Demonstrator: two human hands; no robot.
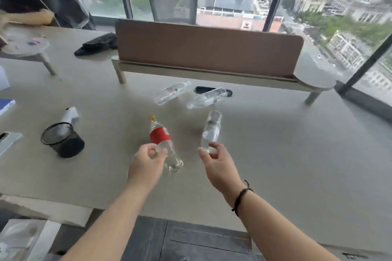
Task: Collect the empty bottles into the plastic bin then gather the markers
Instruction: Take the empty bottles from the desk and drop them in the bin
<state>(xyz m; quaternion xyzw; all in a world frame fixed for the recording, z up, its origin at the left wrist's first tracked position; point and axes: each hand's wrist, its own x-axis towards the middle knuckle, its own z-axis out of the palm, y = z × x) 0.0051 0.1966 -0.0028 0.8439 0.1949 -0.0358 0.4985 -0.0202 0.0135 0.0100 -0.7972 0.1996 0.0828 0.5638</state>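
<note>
My left hand [146,160] has its fingers pinched around the red-label bottle [163,144] lying on the counter [275,144], while my right hand [214,162] grips a clear bottle [211,129]. Two more clear bottles [171,93] lie further back, near the divider [209,48].

Four bottles lie mid-desk [275,154]: two side by side toward the far edge, one [170,93] left of the other [204,98], and two nearer the front edge, one [164,144] left, one [211,130] right. A mesh cup [61,140] sits toward the left edge, and a divider [207,48] stands behind the bottles.
</note>
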